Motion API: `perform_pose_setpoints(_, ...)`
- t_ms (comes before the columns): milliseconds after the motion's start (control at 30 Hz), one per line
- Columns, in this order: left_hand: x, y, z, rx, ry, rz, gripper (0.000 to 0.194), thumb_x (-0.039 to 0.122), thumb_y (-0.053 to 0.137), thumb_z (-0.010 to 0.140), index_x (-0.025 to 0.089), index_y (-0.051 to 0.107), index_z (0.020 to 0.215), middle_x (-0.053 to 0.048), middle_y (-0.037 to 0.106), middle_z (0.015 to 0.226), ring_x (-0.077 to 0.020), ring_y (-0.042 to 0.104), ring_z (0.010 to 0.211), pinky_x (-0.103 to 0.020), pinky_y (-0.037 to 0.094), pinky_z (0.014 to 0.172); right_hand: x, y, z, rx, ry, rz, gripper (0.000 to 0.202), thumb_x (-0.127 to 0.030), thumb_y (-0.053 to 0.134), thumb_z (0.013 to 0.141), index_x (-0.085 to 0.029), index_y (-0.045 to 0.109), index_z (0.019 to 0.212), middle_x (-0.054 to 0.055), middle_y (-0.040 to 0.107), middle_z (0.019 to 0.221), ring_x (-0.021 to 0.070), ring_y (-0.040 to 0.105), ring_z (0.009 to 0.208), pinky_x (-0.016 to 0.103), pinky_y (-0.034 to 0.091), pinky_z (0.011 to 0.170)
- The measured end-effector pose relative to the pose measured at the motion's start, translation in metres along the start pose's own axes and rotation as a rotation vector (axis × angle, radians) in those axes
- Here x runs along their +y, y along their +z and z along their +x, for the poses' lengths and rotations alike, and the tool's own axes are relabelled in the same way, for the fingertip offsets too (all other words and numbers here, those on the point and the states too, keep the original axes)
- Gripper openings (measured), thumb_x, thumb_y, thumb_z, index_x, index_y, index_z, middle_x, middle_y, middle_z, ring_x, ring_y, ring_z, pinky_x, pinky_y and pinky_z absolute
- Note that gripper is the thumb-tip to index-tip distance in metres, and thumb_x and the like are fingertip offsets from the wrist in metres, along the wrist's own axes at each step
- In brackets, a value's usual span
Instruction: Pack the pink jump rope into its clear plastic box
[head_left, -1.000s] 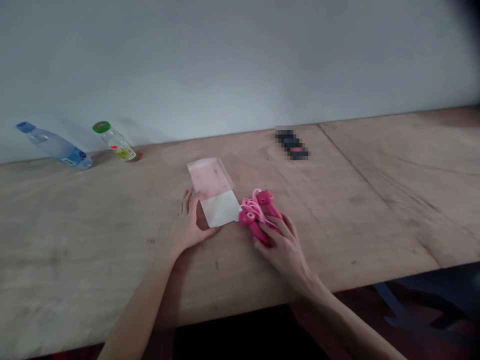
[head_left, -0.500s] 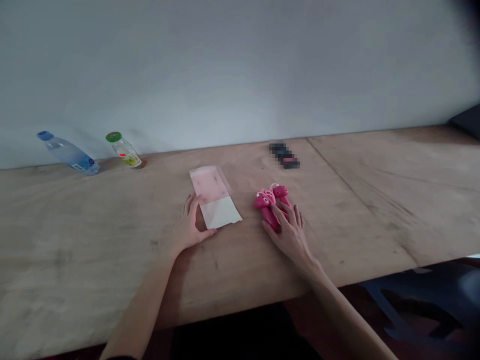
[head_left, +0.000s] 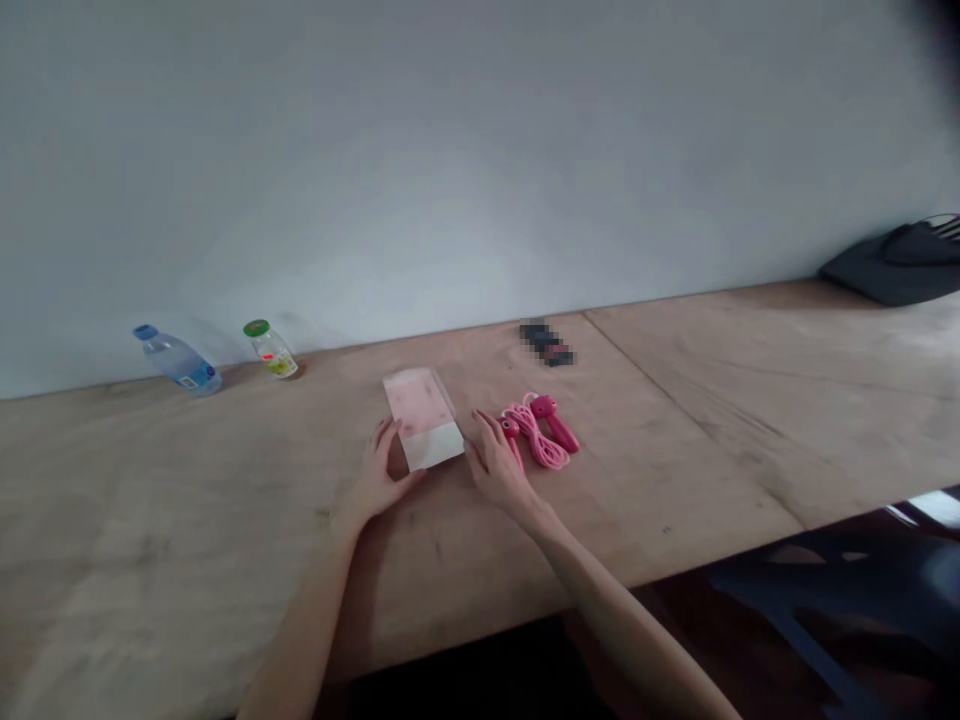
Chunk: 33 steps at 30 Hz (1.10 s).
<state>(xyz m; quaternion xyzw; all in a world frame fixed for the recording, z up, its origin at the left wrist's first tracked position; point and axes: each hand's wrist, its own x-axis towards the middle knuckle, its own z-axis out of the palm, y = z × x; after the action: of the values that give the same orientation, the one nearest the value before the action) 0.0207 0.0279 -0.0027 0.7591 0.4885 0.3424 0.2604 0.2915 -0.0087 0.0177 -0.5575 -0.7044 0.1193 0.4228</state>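
Observation:
On the wooden table [head_left: 225,530] lies a pink and white paper packet [head_left: 424,405]. My left hand [head_left: 379,480] rests at its left edge, thumb and fingers spread apart around the lower left corner. At the packet's right side is my right hand [head_left: 499,470], its fingers extended and holding nothing. A pink skipping rope [head_left: 544,440] with two darker pink handles lies just right of my right hand, which hides part of the left handle.
A blue-capped plastic bottle [head_left: 180,362] and a green-lidded glass bottle [head_left: 271,350] are at the back left. Behind the rope lies a blurred dark object [head_left: 546,342]. A dark bag [head_left: 896,262] is at the far right by the wall.
My right hand has let go of the skipping rope and moved left to the packet. The rope's coil now shows. The view has shifted, bringing more of the dark bag in.

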Motion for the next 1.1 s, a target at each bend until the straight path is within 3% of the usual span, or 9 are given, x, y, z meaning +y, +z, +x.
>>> perform_pose_setpoints(133,0.001,0.003,0.0,0.036,-0.062,-0.069,0.078,0.06,0.072,0.095,0.027,0.045,0.161,-0.016,0.048,0.169,-0.0335,0.045,0.16,-0.057,0.035,0.132,-0.003,0.024,0.014,-0.051,0.116,0.113,0.044,-0.035,0.047,0.11,-0.02,0.057,0.151,0.02,0.065,0.143,0.0338,0.064,0.138,0.057,0.055,0.116)
perform_pose_setpoints(267,0.005,0.005,0.0,0.07,-0.115,-0.109,0.061,0.056,0.063,0.103,0.027,0.053,0.155,-0.015,0.057,0.163,-0.0301,0.053,0.154,-0.054,0.039,0.131,-0.002,0.03,0.016,-0.012,0.16,0.167,0.044,-0.039,0.058,0.106,-0.022,0.059,0.147,0.018,0.064,0.139,0.0323,0.066,0.132,0.055,0.057,0.114)
perform_pose_setpoints(400,0.007,0.004,0.0,0.095,-0.114,-0.079,0.055,0.052,0.061,0.104,0.027,0.056,0.153,-0.014,0.061,0.16,-0.03,0.055,0.153,-0.053,0.043,0.128,-0.003,0.031,0.012,0.005,0.157,0.088,0.054,-0.044,0.068,0.1,-0.022,0.057,0.148,0.019,0.058,0.148,0.0366,0.058,0.14,0.059,0.054,0.115)
perform_pose_setpoints(567,0.001,0.011,-0.003,0.093,-0.097,-0.064,0.057,0.051,0.064,0.103,0.027,0.054,0.155,-0.013,0.06,0.16,-0.03,0.056,0.151,-0.053,0.045,0.128,-0.009,0.033,0.015,0.022,0.223,-0.129,0.049,-0.044,0.076,0.094,-0.022,0.065,0.137,0.017,0.069,0.126,0.0419,0.062,0.124,0.067,0.051,0.109)
perform_pose_setpoints(733,-0.011,0.013,-0.004,0.159,-0.104,-0.03,0.059,0.051,0.066,0.102,0.026,0.054,0.154,-0.015,0.064,0.156,-0.0316,0.061,0.147,-0.054,0.049,0.124,-0.018,0.041,0.023,-0.083,0.218,0.148,0.05,-0.031,0.07,0.097,-0.02,0.057,0.144,0.015,0.068,0.125,0.0323,0.069,0.113,0.052,0.06,0.101)
perform_pose_setpoints(867,-0.036,-0.016,-0.011,0.217,-0.168,0.012,0.058,0.055,0.065,0.1,0.024,0.058,0.149,-0.015,0.07,0.148,-0.0326,0.067,0.14,-0.056,0.052,0.121,-0.039,0.063,0.028,-0.19,0.17,0.236,0.051,-0.023,0.065,0.098,-0.021,0.054,0.148,0.015,0.066,0.131,0.0298,0.067,0.121,0.049,0.058,0.108)
perform_pose_setpoints(1000,-0.074,-0.072,-0.036,0.25,-0.259,0.076,0.062,0.058,0.066,0.093,0.022,0.061,0.144,-0.013,0.075,0.138,-0.036,0.072,0.13,-0.06,0.054,0.118,-0.075,0.1,0.032,-0.413,0.085,0.242,0.073,-0.022,0.068,0.095,-0.012,0.04,0.162,0.021,0.062,0.142,0.0322,0.065,0.129,0.048,0.055,0.112)
perform_pose_setpoints(1100,-0.094,-0.108,-0.058,0.367,-0.376,0.139,0.071,0.062,0.068,0.088,0.026,0.059,0.148,-0.008,0.08,0.117,-0.0374,0.077,0.114,-0.063,0.059,0.11,-0.104,0.128,0.035,-0.577,-0.057,0.172,0.08,-0.03,0.07,0.096,-0.01,0.035,0.166,0.024,0.063,0.145,0.0368,0.066,0.125,0.055,0.056,0.108)
